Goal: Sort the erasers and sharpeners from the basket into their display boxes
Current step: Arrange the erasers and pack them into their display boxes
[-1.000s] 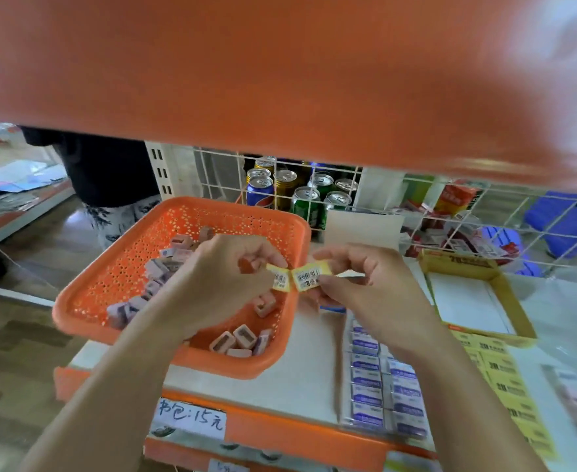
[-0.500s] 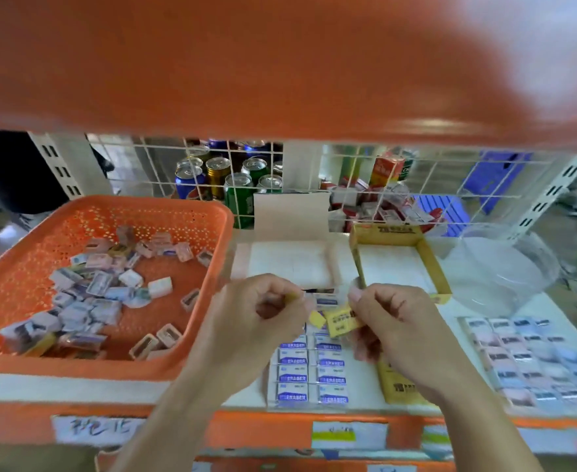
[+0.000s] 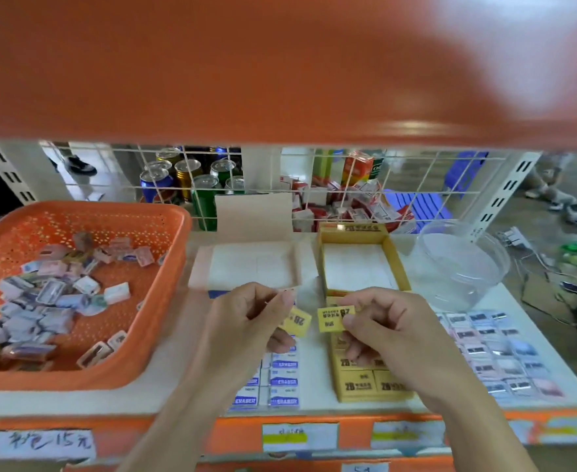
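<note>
An orange basket [image 3: 164, 338] on the shelf's left holds several mixed erasers and sharpeners [image 3: 48, 301]. My left hand [image 3: 246, 321] pinches one yellow 2B eraser [image 3: 297, 321] above the blue-and-white eraser box [image 3: 280, 383]. My right hand [image 3: 392, 332] pinches a second yellow 2B eraser [image 3: 333, 318] over the yellow eraser box [image 3: 368, 386], whose near rows are filled. The two erasers are a small gap apart.
An open white box [image 3: 249, 267] and an open yellow box lid [image 3: 358, 260] lie behind my hands. A clear plastic bowl [image 3: 457, 264] sits at the right, with a display of several sharpeners [image 3: 498, 352] in front. Wire mesh [image 3: 314, 185] backs the shelf; an orange shelf [image 3: 280, 63] hangs overhead.
Both hands carried the two yellow erasers from over the basket's right edge rightward to above the display boxes. The erasers, first touching, are now apart.
</note>
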`<state>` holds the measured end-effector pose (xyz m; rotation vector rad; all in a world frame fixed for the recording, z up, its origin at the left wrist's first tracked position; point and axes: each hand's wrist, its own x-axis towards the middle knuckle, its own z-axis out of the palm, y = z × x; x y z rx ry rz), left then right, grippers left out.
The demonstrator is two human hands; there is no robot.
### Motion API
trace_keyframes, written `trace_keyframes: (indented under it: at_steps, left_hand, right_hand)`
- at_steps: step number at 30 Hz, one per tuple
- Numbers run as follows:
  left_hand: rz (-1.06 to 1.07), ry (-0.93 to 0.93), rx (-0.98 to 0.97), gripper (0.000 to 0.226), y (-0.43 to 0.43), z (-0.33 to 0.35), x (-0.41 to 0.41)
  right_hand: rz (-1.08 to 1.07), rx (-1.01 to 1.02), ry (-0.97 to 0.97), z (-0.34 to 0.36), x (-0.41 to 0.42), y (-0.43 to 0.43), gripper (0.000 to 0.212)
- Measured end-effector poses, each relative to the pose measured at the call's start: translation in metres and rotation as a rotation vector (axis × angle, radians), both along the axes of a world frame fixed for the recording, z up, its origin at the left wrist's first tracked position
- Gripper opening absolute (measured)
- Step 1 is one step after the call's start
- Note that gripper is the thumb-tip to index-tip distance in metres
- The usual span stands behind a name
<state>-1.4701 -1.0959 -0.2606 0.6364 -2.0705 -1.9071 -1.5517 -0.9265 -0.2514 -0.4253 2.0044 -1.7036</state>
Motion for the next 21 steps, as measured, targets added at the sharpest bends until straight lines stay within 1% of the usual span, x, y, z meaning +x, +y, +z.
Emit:
trace_keyframes:
  at_steps: [3,5,8,11,13,15,19,21]
  left_hand:
    - [-0.005,0.015,0.058,0.011,0.01,-0.001,-0.006]
    - [-0.004,0.018,0.091,0.006,0.016,-0.001,-0.008]
    - [-0.019,0.021,0.101,0.012,0.026,0.0,-0.012]
    - [-0.049,-0.009,0.041,0.023,0.033,-0.003,-0.016]
    - [-0.057,-0.023,-0.011,0.026,0.036,-0.004,-0.019]
    - [-0.049,-0.016,-0.061,0.029,0.04,-0.004,-0.021]
    - [-0.052,-0.025,-0.139,0.026,0.046,-0.004,-0.023]
    - [-0.042,-0.02,-0.059,0.02,0.048,-0.004,-0.025]
  right_hand:
    - [-0.049,0.01,0.041,-0.001,-0.009,0.014,0.021]
    - [-0.084,0.026,0.065,-0.002,-0.015,0.022,0.024]
    - [-0.11,0.063,0.099,-0.005,-0.021,0.03,0.026]
    - [-0.113,0.102,0.128,-0.009,-0.025,0.036,0.022]
    - [-0.101,0.109,0.129,-0.01,-0.028,0.038,0.016]
    - [-0.087,0.107,0.123,-0.01,-0.03,0.041,0.015]
    - [-0.055,0.115,0.128,-0.009,-0.033,0.045,0.023]
    - [-0.047,0.082,0.068,-0.009,-0.035,0.045,0.022]
